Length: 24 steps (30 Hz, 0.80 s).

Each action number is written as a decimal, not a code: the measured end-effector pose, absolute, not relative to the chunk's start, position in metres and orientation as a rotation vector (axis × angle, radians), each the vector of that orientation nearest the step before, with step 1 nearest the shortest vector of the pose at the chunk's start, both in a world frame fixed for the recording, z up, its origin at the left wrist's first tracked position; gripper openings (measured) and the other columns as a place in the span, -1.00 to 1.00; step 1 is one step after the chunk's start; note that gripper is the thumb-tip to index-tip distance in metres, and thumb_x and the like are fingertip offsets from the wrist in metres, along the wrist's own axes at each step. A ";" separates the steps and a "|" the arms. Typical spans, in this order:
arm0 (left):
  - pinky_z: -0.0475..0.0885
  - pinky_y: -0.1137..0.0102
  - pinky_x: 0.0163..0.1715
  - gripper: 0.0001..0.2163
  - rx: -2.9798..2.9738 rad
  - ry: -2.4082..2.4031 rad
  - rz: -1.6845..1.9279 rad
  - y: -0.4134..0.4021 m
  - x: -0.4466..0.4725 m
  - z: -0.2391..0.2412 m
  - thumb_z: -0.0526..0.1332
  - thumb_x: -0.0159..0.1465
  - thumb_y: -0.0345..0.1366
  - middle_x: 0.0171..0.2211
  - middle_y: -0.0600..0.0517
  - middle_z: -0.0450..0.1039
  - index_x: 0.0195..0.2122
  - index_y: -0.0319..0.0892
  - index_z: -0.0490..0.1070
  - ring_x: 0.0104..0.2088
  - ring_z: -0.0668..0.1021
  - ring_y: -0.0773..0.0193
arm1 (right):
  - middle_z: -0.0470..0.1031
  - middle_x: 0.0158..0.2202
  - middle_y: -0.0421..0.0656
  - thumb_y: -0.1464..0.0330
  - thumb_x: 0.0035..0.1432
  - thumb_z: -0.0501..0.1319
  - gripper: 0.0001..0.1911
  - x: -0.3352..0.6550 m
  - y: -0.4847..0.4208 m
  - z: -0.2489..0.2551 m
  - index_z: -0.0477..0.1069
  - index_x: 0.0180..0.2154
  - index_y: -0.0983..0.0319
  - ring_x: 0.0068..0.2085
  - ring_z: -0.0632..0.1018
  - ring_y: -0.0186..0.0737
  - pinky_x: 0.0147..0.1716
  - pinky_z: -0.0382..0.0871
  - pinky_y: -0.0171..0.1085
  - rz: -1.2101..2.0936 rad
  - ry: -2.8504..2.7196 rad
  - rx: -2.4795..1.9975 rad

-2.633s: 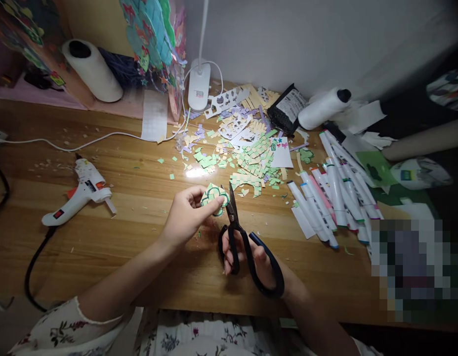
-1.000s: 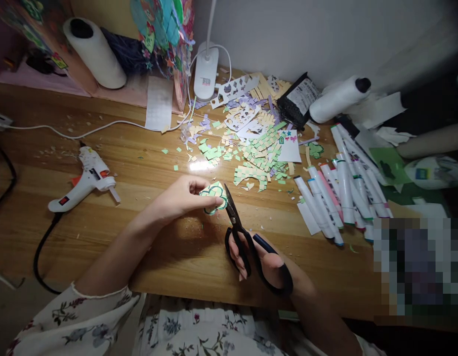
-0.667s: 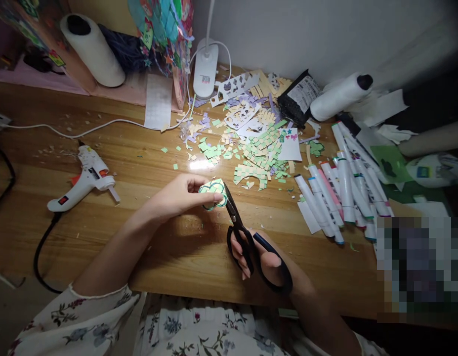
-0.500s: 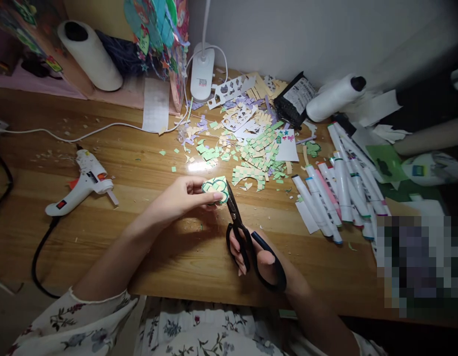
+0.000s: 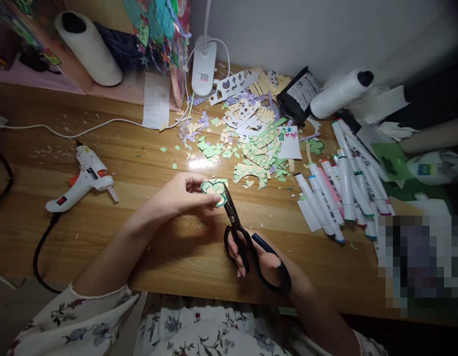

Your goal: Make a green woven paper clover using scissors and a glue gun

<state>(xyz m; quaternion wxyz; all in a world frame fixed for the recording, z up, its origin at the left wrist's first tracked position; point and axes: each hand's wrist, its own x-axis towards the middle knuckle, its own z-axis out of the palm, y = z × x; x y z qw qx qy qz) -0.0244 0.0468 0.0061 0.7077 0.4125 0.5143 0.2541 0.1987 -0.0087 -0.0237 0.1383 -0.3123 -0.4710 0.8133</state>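
Between thumb and fingers, my left hand [image 5: 182,194] pinches a small piece of green-and-cream checked paper [image 5: 213,189] with a dark green curved outline drawn on it. My right hand [image 5: 264,259] has its thumb and fingers through the handles of black scissors [image 5: 236,222]. The blades point up and away from me, and their tips meet the right edge of the paper. Whether the blades are fully closed is hard to make out. Beyond the paper lies a heap of cut scraps [image 5: 264,141], green, cream and purple.
A white glue gun [image 5: 80,183] lies at left, its black cord running off the front edge. Several markers [image 5: 328,202] are piled at right. A white power strip [image 5: 204,69], a black package [image 5: 298,94] and a white roll [image 5: 340,94] stand or lie along the back.
The scissors' blades have shifted slightly left along the paper's right edge, and the handles have spread a little wider. My left hand still pinches the paper. The view has moved slightly.
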 end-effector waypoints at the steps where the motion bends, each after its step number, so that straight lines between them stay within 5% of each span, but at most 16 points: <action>1: 0.36 0.49 -0.46 -0.83 0.931 1.132 0.563 0.047 -0.025 0.006 0.33 0.04 -0.28 -0.50 0.02 0.50 -0.45 -0.30 0.44 -0.49 0.50 0.37 | 0.17 -0.49 -0.28 -0.38 -0.29 -0.04 -0.19 0.199 -0.008 -0.022 0.18 -0.36 0.22 -0.54 0.25 -0.38 -0.52 0.28 -0.32 2.354 -1.368 -0.914; 24: 0.37 0.51 -0.47 -0.83 0.945 0.986 0.363 0.054 -0.045 0.002 0.34 0.01 -0.28 -0.53 0.06 0.47 -0.49 -0.30 0.46 -0.52 0.48 0.41 | 0.15 -0.53 -0.29 -0.39 -0.41 -0.04 -0.21 0.205 0.003 -0.019 0.12 -0.46 0.19 -0.59 0.20 -0.42 -0.65 0.23 -0.36 2.431 -1.624 -0.903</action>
